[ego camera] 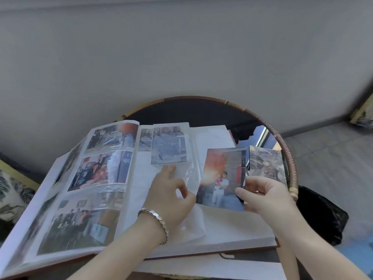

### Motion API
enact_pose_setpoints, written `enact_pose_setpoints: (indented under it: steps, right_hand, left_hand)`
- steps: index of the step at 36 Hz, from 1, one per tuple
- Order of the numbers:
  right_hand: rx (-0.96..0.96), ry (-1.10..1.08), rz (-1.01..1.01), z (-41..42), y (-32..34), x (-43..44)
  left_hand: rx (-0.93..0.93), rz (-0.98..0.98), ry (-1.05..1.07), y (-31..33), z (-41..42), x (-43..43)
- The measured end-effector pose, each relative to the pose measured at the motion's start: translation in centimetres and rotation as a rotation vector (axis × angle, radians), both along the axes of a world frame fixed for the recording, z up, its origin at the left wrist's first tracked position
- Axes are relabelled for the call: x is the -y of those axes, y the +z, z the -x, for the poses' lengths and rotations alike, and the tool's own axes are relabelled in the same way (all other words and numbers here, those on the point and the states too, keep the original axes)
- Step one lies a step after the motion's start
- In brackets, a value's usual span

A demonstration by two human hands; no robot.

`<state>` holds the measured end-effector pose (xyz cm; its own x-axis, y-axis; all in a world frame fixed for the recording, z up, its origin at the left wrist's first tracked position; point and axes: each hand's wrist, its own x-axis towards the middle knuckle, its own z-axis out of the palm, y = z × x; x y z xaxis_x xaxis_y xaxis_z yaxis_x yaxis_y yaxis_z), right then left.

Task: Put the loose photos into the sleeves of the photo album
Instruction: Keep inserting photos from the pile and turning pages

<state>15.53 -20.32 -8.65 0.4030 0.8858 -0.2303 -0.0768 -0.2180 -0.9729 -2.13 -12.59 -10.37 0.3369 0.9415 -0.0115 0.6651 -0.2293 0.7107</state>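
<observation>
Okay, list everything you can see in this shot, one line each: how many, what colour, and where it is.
photo album: one, white pages, open on the table
sleeved photos: at least four, mixed colours, three on the left page, others atop the right page
clear sleeve: one, transparent, right page, lifted
loose photo: one, orange-red, over the right page
second photo: one, brownish, behind it near the rim
round table: one, dark top, rattan rim, under the album
black bag: one, right of the table
cushions: two, leafy pattern, far left and far right
bracelet: one, silver, left wrist
left hand: pinches the clear sleeve
right hand: grips the loose photo
</observation>
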Motion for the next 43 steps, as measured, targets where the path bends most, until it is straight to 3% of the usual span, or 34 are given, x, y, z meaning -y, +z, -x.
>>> enact_pose_setpoints:
  steps: [8,17,25,30,36,43]
  right_hand:
    - [0.126,0.067,-0.026,0.8,1.1,0.4]
    - [0.168,0.158,0.083,1.1,2.0,0.3]
    - [0.059,0.295,0.216,1.6,1.6,0.3]
    - [0.005,0.346,0.223,1.9,0.8,-0.2]
    - [-0.041,0.373,0.171,2.3,0.4,-0.4]
    - [-0.061,0.319,0.149,1.1,0.3,-0.1]
  left_hand:
    - [0.018,-0.031,-0.006,-0.3,0.3,0.2]
    - [0.028,-0.064,-0.002,-0.2,0.3,0.5]
    - [0.033,-0.121,0.095,1.2,1.3,0.0]
    - [0.127,0.049,0.243,2.5,2.4,-1.6]
    - [0.378,0.302,0.371,3.5,2.6,-2.7]
    - [0.377,0.378,0.379,3.5,3.2,-3.5]
